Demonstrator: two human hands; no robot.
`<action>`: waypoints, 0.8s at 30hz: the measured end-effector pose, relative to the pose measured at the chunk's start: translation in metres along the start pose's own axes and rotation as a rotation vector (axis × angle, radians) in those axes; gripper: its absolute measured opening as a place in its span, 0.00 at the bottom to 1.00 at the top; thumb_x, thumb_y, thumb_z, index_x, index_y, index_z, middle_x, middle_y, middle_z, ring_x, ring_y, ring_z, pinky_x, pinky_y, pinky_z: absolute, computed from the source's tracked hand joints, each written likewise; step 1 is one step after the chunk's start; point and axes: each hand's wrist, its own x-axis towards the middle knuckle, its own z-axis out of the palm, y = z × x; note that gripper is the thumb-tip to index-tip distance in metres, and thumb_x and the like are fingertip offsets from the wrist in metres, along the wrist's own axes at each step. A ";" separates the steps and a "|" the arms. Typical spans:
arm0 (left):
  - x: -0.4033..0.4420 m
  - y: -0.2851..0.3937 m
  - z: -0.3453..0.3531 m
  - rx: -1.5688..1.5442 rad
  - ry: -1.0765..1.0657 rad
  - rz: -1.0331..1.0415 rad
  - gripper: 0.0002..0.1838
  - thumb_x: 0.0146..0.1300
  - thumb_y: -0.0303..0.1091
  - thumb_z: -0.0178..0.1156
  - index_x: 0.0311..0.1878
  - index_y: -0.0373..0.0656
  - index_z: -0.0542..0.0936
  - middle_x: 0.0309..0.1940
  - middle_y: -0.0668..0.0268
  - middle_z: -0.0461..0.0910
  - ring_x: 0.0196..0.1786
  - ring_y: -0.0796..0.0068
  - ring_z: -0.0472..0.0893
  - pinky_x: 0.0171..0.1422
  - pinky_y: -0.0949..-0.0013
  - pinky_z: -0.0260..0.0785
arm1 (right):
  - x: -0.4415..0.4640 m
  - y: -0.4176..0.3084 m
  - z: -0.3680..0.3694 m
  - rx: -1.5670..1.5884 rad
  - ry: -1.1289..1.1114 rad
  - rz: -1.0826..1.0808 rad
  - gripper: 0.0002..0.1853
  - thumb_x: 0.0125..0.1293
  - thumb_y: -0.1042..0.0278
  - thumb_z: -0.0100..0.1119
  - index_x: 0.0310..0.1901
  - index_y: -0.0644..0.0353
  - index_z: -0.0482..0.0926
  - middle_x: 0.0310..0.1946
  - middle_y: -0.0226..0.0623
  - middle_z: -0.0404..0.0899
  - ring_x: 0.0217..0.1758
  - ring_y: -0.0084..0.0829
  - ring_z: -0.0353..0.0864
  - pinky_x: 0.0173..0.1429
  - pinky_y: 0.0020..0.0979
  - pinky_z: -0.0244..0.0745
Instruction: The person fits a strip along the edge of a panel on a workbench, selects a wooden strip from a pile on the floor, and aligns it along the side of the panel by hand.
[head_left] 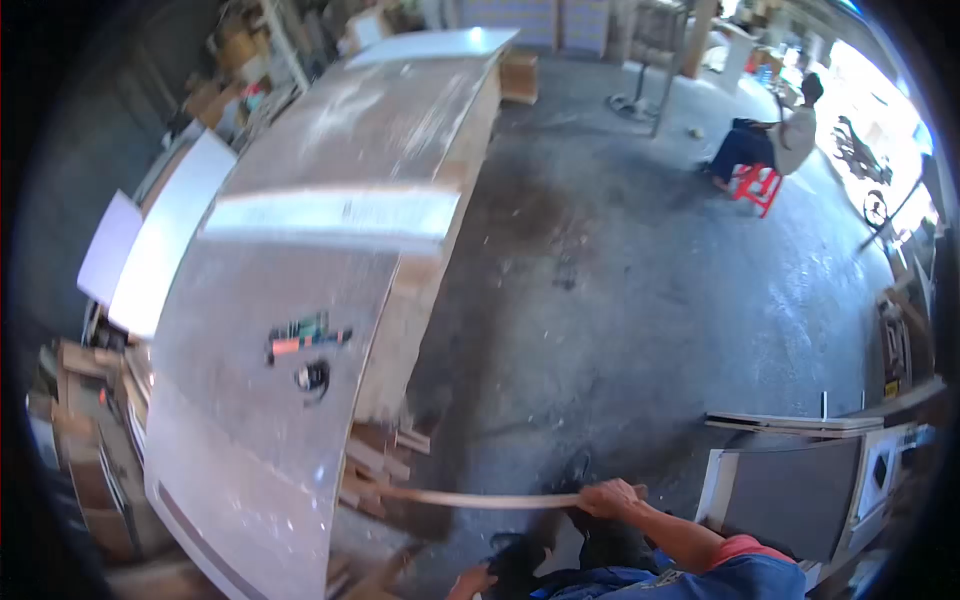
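Note:
My right hand [607,497] is closed around one end of a long, thin wooden strip [480,499]. The strip reaches left across the lower middle of the view, and its far end is beside short wood pieces [375,460] under the long workbench. Low in the view, my left hand [474,581] hangs near my body, blurred and partly cut off by the bottom edge; its fingers are not clear. On the workbench [260,430] lie a green and orange tool [300,337] and a small black and silver object [313,377].
A white board [330,214] lies across the workbench. White panels [170,240] lean at its left. Grey panels [785,495] stand at lower right. A person [795,135] sits on a red stool [757,187] at upper right, beyond the concrete floor [640,300].

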 end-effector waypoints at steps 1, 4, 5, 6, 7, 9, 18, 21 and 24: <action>-0.011 -0.001 -0.021 0.050 -0.027 -0.056 0.28 0.60 0.52 0.62 0.60 0.46 0.79 0.44 0.49 0.85 0.45 0.52 0.86 0.53 0.52 0.77 | -0.026 0.014 -0.023 -0.017 -0.004 0.052 0.16 0.66 0.46 0.54 0.46 0.46 0.82 0.33 0.44 0.86 0.39 0.51 0.86 0.42 0.50 0.80; -0.020 0.004 -0.079 0.246 -0.065 -0.123 0.27 0.62 0.51 0.61 0.60 0.45 0.80 0.46 0.49 0.85 0.47 0.52 0.86 0.54 0.52 0.76 | -0.099 0.064 -0.083 -0.146 -0.032 0.166 0.16 0.64 0.47 0.54 0.47 0.43 0.82 0.35 0.42 0.87 0.41 0.47 0.88 0.43 0.48 0.82; -0.018 0.010 -0.098 0.329 -0.081 -0.113 0.27 0.63 0.51 0.60 0.60 0.44 0.80 0.47 0.49 0.85 0.48 0.52 0.85 0.54 0.52 0.76 | -0.123 0.078 -0.101 -0.145 -0.020 0.218 0.16 0.63 0.46 0.56 0.46 0.43 0.83 0.35 0.42 0.87 0.40 0.46 0.88 0.43 0.48 0.82; -0.011 0.020 -0.114 0.406 -0.085 -0.083 0.27 0.64 0.51 0.60 0.60 0.44 0.80 0.48 0.49 0.84 0.48 0.53 0.85 0.55 0.52 0.75 | -0.145 0.090 -0.128 -0.143 -0.016 0.270 0.16 0.62 0.46 0.57 0.45 0.42 0.83 0.35 0.41 0.87 0.39 0.46 0.88 0.42 0.48 0.82; 0.000 0.031 -0.129 0.452 -0.072 -0.052 0.26 0.64 0.51 0.60 0.59 0.43 0.80 0.49 0.49 0.84 0.49 0.53 0.85 0.55 0.53 0.75 | -0.161 0.108 -0.142 -0.151 0.004 0.316 0.15 0.63 0.43 0.56 0.41 0.42 0.84 0.33 0.40 0.87 0.38 0.46 0.88 0.41 0.48 0.83; 0.032 0.062 -0.157 0.197 0.032 -0.049 0.22 0.66 0.51 0.58 0.54 0.45 0.83 0.49 0.50 0.84 0.51 0.57 0.84 0.55 0.55 0.75 | -0.192 0.147 -0.166 -0.129 0.139 0.347 0.15 0.62 0.41 0.58 0.35 0.40 0.84 0.30 0.37 0.86 0.36 0.45 0.88 0.41 0.47 0.83; 0.221 0.265 -0.306 -0.345 -0.108 -0.011 0.39 0.65 0.64 0.59 0.67 0.41 0.74 0.57 0.61 0.80 0.59 0.63 0.76 0.64 0.58 0.68 | -0.247 0.195 -0.394 -0.283 0.422 0.723 0.12 0.52 0.54 0.70 0.34 0.51 0.87 0.27 0.41 0.86 0.32 0.46 0.87 0.38 0.45 0.79; 0.214 0.348 -0.387 -0.225 -0.199 -0.118 0.41 0.64 0.64 0.61 0.69 0.41 0.71 0.59 0.61 0.78 0.60 0.62 0.75 0.64 0.55 0.68 | -0.208 0.210 -0.416 -0.236 0.653 0.787 0.13 0.53 0.56 0.71 0.33 0.56 0.85 0.28 0.44 0.85 0.34 0.47 0.86 0.39 0.47 0.79; 0.246 0.397 -0.463 -0.384 -0.207 -0.088 0.36 0.64 0.63 0.61 0.63 0.43 0.78 0.53 0.59 0.82 0.55 0.61 0.80 0.57 0.53 0.72 | -0.125 0.234 -0.390 -0.042 0.828 0.993 0.16 0.55 0.56 0.72 0.36 0.60 0.80 0.31 0.47 0.85 0.39 0.51 0.85 0.41 0.50 0.78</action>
